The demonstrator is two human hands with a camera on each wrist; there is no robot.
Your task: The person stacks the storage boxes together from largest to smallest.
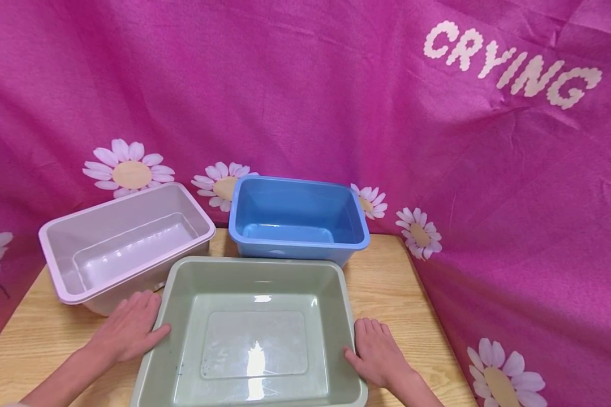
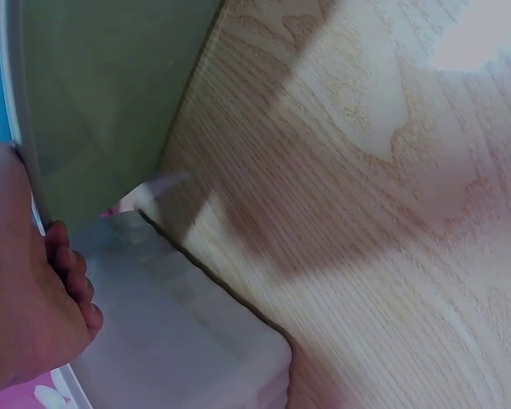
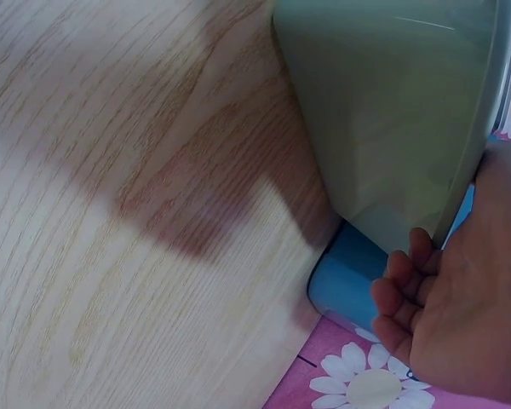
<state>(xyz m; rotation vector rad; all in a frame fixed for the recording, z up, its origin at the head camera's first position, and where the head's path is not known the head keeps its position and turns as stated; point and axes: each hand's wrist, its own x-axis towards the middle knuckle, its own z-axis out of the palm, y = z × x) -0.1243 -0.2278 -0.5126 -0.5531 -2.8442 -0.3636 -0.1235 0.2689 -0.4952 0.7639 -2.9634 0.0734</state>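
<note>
A wide grey-green plastic bin (image 1: 257,345) sits at the front of the table, its inside bare and shiny. My left hand (image 1: 130,328) grips its left rim, thumb over the edge and fingers outside. On the opposite rim, my right hand (image 1: 379,353) holds on the same way. The left wrist view shows the fingers (image 2: 72,277) of that hand curled below the lip of the bin (image 2: 102,102). From the right wrist, curled fingers (image 3: 400,290) show by the outer wall of the bin (image 3: 383,111).
A pale lilac bin (image 1: 127,243) stands at the back left, close to my left hand. Behind the green bin is a blue bin (image 1: 297,215). All stand on a wooden table (image 1: 392,282). A magenta cloth (image 1: 305,102) with daisies hangs behind and to the sides.
</note>
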